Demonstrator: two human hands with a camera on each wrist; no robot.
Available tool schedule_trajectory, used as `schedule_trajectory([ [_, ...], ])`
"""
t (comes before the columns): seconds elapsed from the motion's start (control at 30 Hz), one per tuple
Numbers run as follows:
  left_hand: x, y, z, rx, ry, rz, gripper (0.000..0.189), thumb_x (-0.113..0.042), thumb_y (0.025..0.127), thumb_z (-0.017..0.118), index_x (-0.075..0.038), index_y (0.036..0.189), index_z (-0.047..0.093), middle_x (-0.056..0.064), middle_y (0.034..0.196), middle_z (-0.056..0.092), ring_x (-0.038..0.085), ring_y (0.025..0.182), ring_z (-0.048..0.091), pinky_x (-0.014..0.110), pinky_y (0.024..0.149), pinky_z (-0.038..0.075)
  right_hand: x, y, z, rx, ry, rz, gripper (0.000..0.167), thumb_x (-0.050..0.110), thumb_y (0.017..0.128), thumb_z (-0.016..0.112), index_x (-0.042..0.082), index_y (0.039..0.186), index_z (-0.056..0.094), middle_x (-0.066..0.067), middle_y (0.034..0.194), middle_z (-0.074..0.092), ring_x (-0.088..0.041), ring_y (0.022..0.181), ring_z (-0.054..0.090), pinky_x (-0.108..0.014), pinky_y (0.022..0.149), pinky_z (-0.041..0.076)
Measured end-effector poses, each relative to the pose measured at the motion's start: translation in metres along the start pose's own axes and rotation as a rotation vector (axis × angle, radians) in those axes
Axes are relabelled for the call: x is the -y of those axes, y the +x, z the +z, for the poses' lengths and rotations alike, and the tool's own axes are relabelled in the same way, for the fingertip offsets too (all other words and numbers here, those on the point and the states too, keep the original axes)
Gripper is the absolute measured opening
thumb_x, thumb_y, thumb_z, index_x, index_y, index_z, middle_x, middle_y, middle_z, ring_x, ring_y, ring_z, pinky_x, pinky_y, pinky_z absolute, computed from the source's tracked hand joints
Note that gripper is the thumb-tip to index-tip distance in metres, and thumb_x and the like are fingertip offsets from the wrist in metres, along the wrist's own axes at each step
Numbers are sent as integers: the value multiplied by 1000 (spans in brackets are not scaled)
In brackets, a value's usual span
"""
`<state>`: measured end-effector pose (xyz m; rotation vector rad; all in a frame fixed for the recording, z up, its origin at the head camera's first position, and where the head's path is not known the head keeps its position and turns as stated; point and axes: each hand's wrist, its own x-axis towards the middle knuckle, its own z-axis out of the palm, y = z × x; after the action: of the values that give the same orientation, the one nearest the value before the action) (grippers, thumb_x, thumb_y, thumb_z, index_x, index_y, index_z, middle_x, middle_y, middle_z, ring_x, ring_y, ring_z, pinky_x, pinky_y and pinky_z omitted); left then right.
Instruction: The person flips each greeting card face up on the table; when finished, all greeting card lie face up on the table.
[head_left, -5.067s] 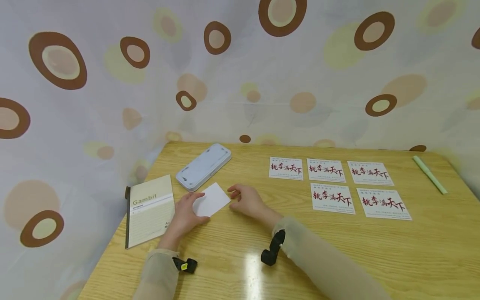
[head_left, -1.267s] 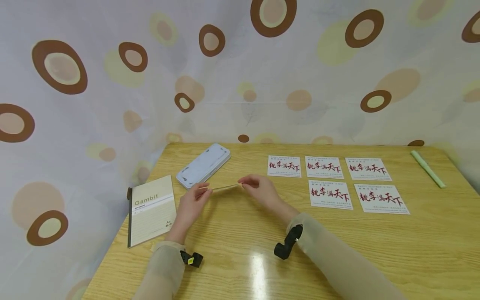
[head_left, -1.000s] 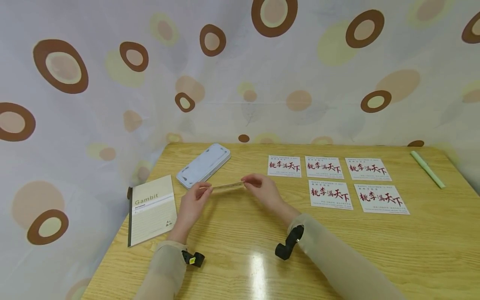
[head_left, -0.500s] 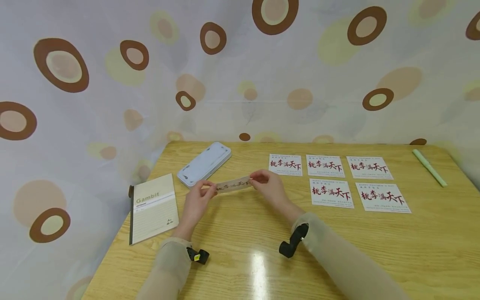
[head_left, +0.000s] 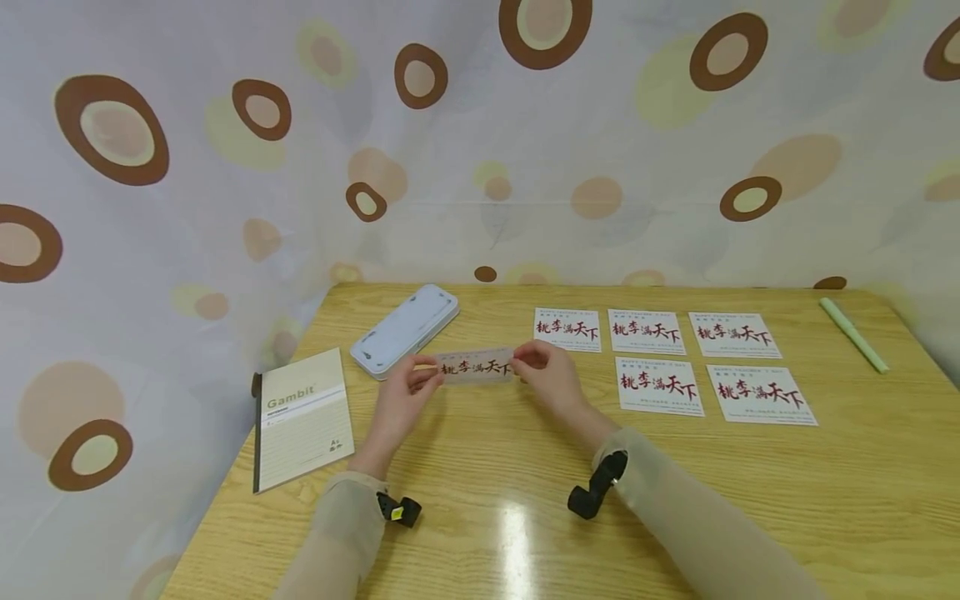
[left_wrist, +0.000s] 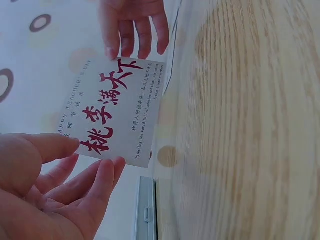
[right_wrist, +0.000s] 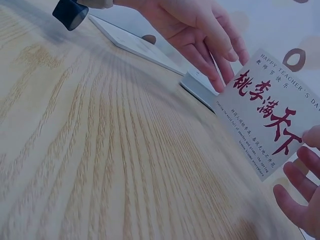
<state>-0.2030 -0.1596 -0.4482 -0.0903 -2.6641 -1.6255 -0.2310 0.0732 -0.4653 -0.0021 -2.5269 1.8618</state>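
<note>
A white greeting card (head_left: pixel 476 367) with red Chinese characters and "Happy Teacher's Day" lettering is held up off the table, tilted with its printed face toward me. My left hand (head_left: pixel 401 404) pinches its left edge between thumb and fingers. At the opposite edge, my right hand (head_left: pixel 553 383) pinches it the same way. The left wrist view shows the whole printed face of the card (left_wrist: pixel 112 110), and both thumbs lie on that side. To the right, several matching cards (head_left: pixel 660 385) lie face up in two rows.
A pale blue tin pencil case (head_left: pixel 405 329) lies behind my left hand. The Gambit notebook (head_left: pixel 303 425) is at the table's left edge. A light green pen (head_left: pixel 853 335) lies far right. A patterned curtain (head_left: pixel 480 167) borders the wooden table (head_left: pixel 480 533).
Earlier the card showed its blank side near my left hand, with the right hand apart. Both hands then held it nearly edge-on, and its printed face has since tilted up into view.
</note>
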Motion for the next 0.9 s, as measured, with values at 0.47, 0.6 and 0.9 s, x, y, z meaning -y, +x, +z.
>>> schedule_trajectory([
  [0.47, -3, 2, 18, -13, 61, 51, 33, -4, 92, 67, -9, 124, 63, 15, 111, 74, 32, 105, 70, 45, 93, 55, -6, -3, -17, -17, 89, 62, 18, 10, 94, 67, 0, 108, 66, -16, 106, 69, -15, 83, 64, -34, 73, 61],
  [0.6, -4, 4, 23, 0, 37, 28, 35, -2, 91, 68, -9, 124, 63, 16, 112, 74, 32, 103, 71, 42, 90, 57, -9, -4, -20, -29, 63, 57, 18, 10, 94, 67, 0, 109, 67, -17, 107, 68, -16, 86, 64, -32, 71, 60],
  [0.9, -4, 9, 37, 66, 19, 39, 47, -2, 91, 66, -8, 137, 59, 18, 121, 70, 32, 102, 70, 39, 88, 58, -16, -5, -33, -52, 62, 76, 18, 9, 94, 66, -1, 109, 65, -16, 104, 66, -14, 82, 64, -31, 65, 61],
])
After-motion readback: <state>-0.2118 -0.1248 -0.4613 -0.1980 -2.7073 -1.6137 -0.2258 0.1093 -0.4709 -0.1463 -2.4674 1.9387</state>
